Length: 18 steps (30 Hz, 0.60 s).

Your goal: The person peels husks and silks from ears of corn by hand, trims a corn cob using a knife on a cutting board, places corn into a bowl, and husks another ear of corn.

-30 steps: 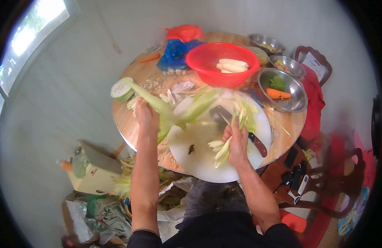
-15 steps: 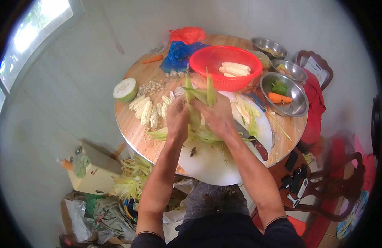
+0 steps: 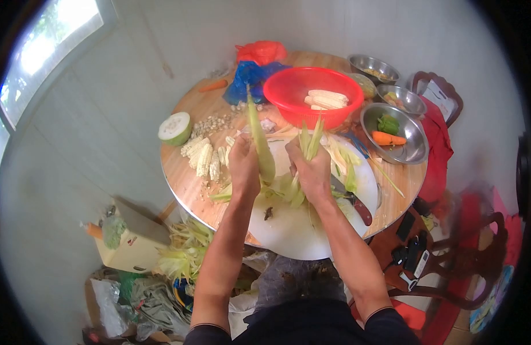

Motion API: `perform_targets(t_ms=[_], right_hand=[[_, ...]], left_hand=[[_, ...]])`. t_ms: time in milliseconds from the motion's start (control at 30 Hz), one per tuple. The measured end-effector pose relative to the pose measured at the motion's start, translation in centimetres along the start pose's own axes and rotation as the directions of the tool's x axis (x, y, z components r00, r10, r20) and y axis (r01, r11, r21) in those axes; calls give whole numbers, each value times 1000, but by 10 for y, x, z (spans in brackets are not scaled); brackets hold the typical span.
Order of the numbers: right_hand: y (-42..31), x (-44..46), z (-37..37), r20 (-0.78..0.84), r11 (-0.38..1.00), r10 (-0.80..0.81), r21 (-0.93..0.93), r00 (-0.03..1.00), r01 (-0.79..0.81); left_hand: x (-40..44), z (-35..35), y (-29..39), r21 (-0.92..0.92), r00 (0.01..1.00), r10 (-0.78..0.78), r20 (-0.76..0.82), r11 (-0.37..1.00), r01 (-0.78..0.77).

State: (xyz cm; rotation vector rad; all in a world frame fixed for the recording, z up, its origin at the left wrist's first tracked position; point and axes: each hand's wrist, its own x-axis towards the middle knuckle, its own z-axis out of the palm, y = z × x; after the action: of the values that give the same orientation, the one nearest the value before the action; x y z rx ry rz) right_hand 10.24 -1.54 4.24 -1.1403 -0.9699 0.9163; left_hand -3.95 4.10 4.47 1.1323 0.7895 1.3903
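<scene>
My left hand (image 3: 243,165) is closed around an ear of corn (image 3: 261,141) still in pale green husk, its tip pointing up and away. My right hand (image 3: 313,175) grips a bunch of husk leaves (image 3: 312,138), whose ends stick up above the fist. Both hands are over a round white cutting board (image 3: 294,236) strewn with husk pieces. A dark brown scrap (image 3: 269,213) lies on the board. On its right side rests a knife (image 3: 362,210) with a reddish-brown handle, beside more loose husks (image 3: 347,161).
Peeled corn cobs (image 3: 205,158) lie left of the board, near a cut green gourd (image 3: 175,128). A red basket (image 3: 314,80) holds peeled cobs. Steel bowls, one with a carrot (image 3: 388,138), line the right. Discarded husks (image 3: 185,256) are piled below the table's left edge.
My hands have moved apart. The right one has pulled husk leaves away to the right, while the left keeps hold of the ear.
</scene>
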Motion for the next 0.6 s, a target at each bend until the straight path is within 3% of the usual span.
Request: perform_targets(t_ms=[33, 100, 133, 167, 200, 267, 333, 400, 533, 600], right_hand=[[2, 1, 5, -1, 1000, 5, 3, 1000, -5], [-9, 1, 20, -66, 924, -381, -4, 922, 382], [-15, 2, 19, -68, 924, -381, -6, 922, 381], [-22, 3, 18, -62, 903, -419, -131, 906, 408], [-27, 5, 18, -50, 867, -455, -253, 889, 430], [-29, 6, 12, -27, 905, -402, -162, 915, 393], [-26, 6, 2, -5, 937, -343, -73, 939, 342], [-18, 7, -5, 3, 990, -141, 13, 990, 141], [-7, 8, -6, -22, 972, -159, 169, 987, 160], [-4, 8, -7, 14, 942, -96, 325, 995, 86]], left_hand=[[-1, 3, -4, 15, 999, 48, 17, 999, -49], [1, 3, -18, 30, 995, 89, 40, 995, -90], [7, -3, -36, 189, 981, 187, 59, 962, -195], [8, 0, -32, 340, 955, 283, 93, 892, -298], [5, 4, -30, 338, 954, 286, 94, 892, -300], [-5, 14, -23, 266, 980, 187, 74, 943, -200], [-5, 15, -23, 273, 978, 197, 69, 939, -208], [-4, 18, -22, 281, 976, 209, 66, 934, -220], [-3, 22, -24, 184, 980, 185, 80, 963, -197], [-5, 23, -18, 134, 981, 172, 91, 974, -183]])
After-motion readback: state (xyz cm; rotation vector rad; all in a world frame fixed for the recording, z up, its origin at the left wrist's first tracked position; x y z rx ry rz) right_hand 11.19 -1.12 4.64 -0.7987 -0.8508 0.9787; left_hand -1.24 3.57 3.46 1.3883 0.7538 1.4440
